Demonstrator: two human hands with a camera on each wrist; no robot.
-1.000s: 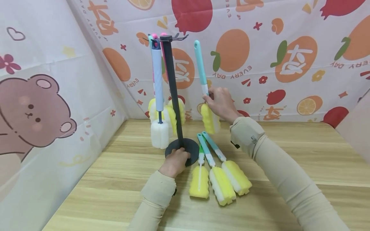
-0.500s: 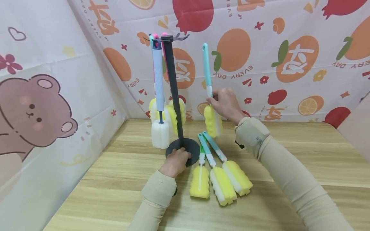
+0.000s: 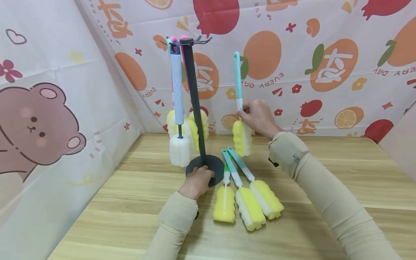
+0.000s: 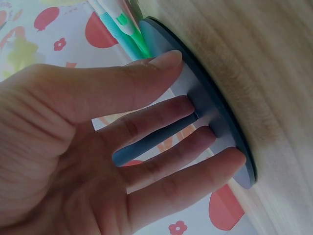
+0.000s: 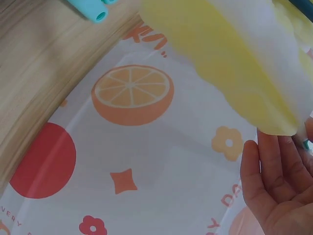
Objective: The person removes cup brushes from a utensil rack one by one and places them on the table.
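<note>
My right hand pinches the lower handle of a sponge bottle brush. This brush has a teal handle and a yellow-and-white sponge head; it stands upright in the air, handle up, right of a black hook stand. My left hand presses its fingertips on the stand's round base, the fingers nearly straight and spread. From the stand's left hooks hang several brushes, with a pale blue-handled brush in front. The right-side hooks carry nothing visible.
On the wooden table lie three more sponge brushes, handles toward the stand: a left one, a middle one and a right one. A fruit-printed cloth hangs behind; a bear-printed cloth stands at the left.
My right hand has moved rightward and slightly down with the brush, away from the stand. The brush has gone from leaning left to nearly vertical. My left hand stays on the base.
</note>
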